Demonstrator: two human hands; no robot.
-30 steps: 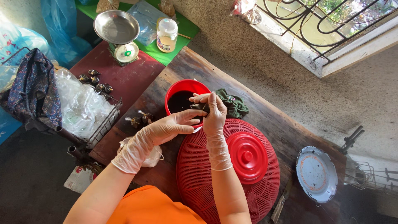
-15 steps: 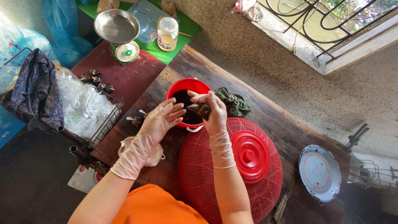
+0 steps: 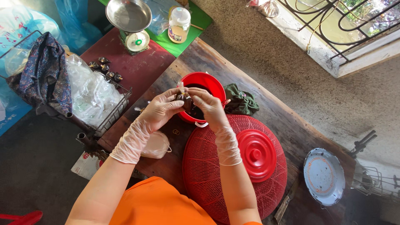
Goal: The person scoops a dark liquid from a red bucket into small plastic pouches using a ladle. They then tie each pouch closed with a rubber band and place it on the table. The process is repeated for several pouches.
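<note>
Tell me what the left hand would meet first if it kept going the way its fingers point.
The left hand points toward the small dark-filled bag it already pinches; just beyond lie the right hand and the red bucket, though depth is unclear.

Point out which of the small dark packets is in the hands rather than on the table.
The packet pinched between left hand and right hand over the red bucket; the other packets lie on the maroon table.

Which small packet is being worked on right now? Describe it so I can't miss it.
Find the red bucket on the wooden table. Above its near rim, both gloved hands pinch a small dark packet; unlike the finished packets on the maroon surface, it's held up.
</note>
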